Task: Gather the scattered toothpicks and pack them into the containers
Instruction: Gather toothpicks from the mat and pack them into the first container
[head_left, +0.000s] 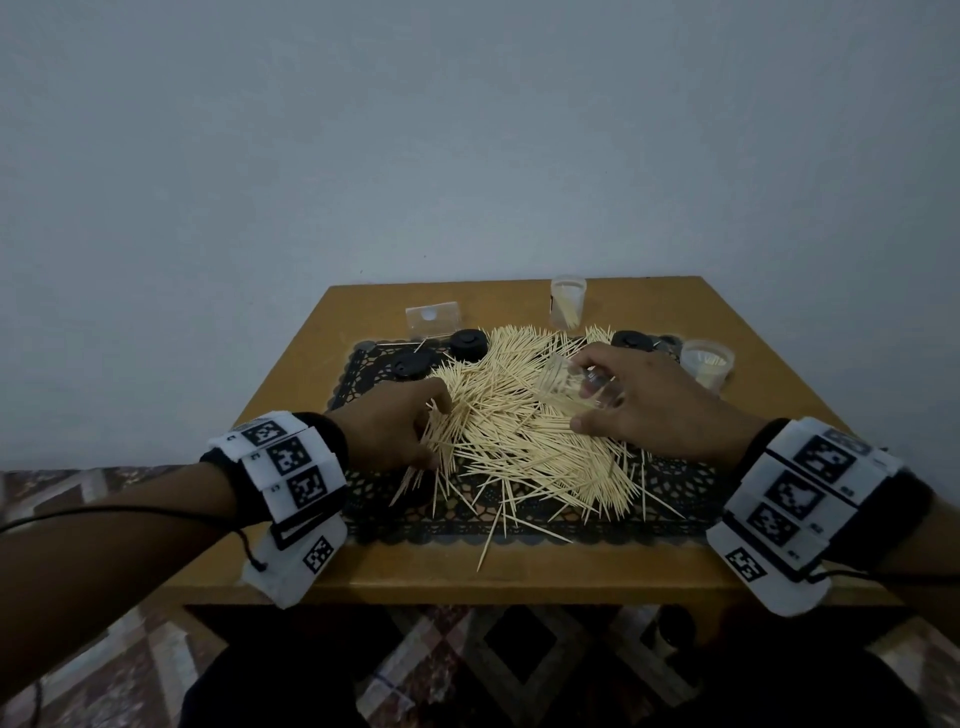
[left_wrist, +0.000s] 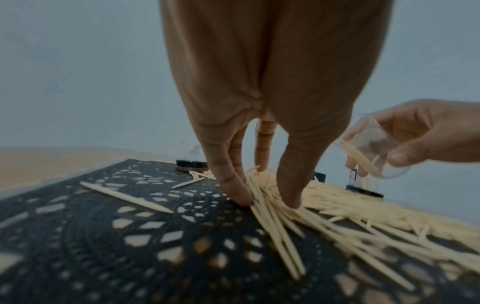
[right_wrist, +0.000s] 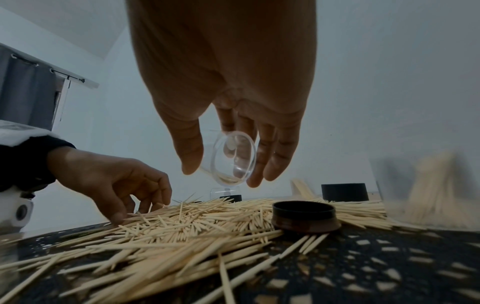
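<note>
Wooden table (head_left: 291, 364): my right hand (head_left: 649, 400) is tilting a small clear plastic container (head_left: 571, 384), my left hand (head_left: 395, 431) pinching pale wooden toothpicks (head_left: 519, 431); I think the tilt could be spilling them.

A wooden table (head_left: 291, 358) stands against a plain pale wall (head_left: 467, 130) over patterned floor (head_left: 104, 649).

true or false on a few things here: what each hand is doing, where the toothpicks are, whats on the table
1. The right hand holds a clear container tilted over the pile. True.
2. The left hand holds a black lid. False: its fingers gather toothpicks at the pile's left edge.
3. Most toothpicks lie on a dark patterned mat. True.
4. All containers on the wooden table are empty. False: the upright container at the far edge holds toothpicks.
5. The held container has a few toothpicks inside. True.
</note>
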